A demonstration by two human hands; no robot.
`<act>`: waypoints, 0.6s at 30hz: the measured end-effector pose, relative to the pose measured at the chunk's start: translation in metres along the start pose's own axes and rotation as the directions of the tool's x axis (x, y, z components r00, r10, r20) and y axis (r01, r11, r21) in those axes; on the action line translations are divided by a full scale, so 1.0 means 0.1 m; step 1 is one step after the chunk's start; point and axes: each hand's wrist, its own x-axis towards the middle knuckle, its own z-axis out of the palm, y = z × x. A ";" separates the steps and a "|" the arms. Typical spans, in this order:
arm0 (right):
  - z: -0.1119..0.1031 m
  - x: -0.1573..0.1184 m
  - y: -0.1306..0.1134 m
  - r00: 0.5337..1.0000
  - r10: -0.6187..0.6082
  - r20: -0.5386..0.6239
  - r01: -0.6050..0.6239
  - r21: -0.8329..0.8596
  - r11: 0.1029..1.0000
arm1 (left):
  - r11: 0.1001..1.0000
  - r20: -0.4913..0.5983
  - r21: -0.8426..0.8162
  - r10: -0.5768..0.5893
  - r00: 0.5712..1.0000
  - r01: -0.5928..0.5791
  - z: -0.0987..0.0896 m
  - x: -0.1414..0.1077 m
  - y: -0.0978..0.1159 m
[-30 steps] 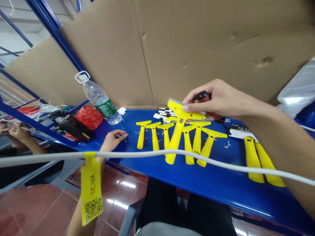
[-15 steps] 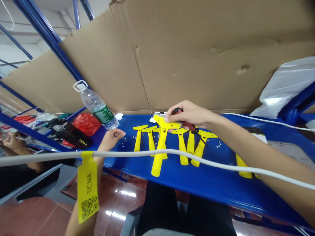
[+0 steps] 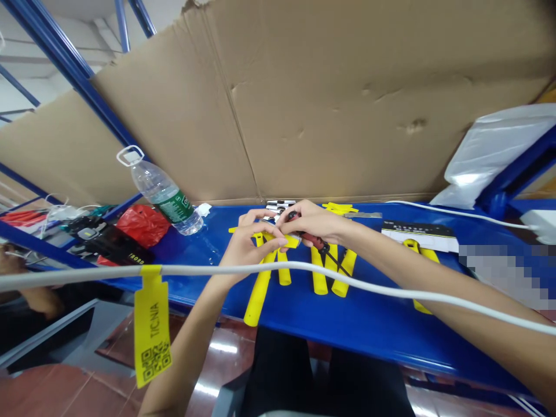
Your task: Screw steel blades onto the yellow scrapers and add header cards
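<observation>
My right hand (image 3: 313,222) grips the head of a yellow scraper (image 3: 259,294), whose handle slants down toward the table's front edge. Tucked in the same hand is a red-and-black screwdriver (image 3: 316,242), its shaft pointing down to the right. At the scraper's head, my left hand (image 3: 248,242) has its thumb and fingers brought together close to the right fingertips. Whatever it pinches is too small or hidden to make out. More yellow scraper handles (image 3: 319,275) lie on the blue table behind and to the right, partly covered by my hands.
A water bottle (image 3: 169,200) stands left, near a red plastic bag (image 3: 143,225) and a black bottle (image 3: 115,240). A white cable (image 3: 369,292) with a yellow tag (image 3: 152,330) crosses the view. Right lies a black-and-white box (image 3: 419,234). Cardboard (image 3: 325,104) walls the back.
My left hand has moved right from the tabletop near the water bottle to the scraper's head. The held scraper has tilted, its handle end shifting left. The view has shifted slightly.
</observation>
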 end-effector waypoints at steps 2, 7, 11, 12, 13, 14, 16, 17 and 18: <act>-0.01 0.00 0.00 1.000 0.005 -0.009 -0.005 -0.010 1.000 | 1.000 -0.005 0.012 0.006 1.000 -0.006 0.03 0.01 -0.03; -0.05 0.02 0.01 0.999 0.029 -0.027 -0.030 -0.032 0.999 | 0.997 -0.043 0.047 0.065 0.997 -0.063 0.05 0.01 -0.02; -0.07 0.04 0.04 0.999 0.011 -0.030 -0.011 -0.017 1.000 | 0.989 -0.072 0.099 0.117 0.990 -0.110 0.07 0.01 0.03; -0.07 0.04 0.05 0.999 0.010 -0.032 -0.011 -0.015 1.000 | 0.985 -0.081 0.114 0.142 0.987 -0.133 0.07 0.02 0.04; -0.07 0.05 0.06 0.999 0.013 -0.035 -0.013 -0.014 1.000 | 0.978 -0.085 0.134 0.173 0.981 -0.161 0.07 0.02 0.05; -0.07 0.06 0.06 0.999 0.018 -0.038 -0.018 -0.013 1.000 | 0.969 -0.082 0.159 0.206 0.975 -0.191 0.07 0.02 0.05; -0.08 0.07 0.07 0.998 0.031 -0.046 -0.031 -0.013 0.999 | 0.936 -0.058 0.238 0.280 0.958 -0.259 0.06 0.02 0.07; -0.08 0.07 0.07 0.998 0.034 -0.054 -0.035 -0.013 0.999 | 0.912 -0.034 0.286 0.316 0.948 -0.294 0.06 0.01 0.08; -0.08 0.08 0.06 0.998 0.035 -0.061 -0.036 -0.011 0.999 | 0.884 -0.007 0.334 0.350 0.937 -0.327 0.05 0.00 0.09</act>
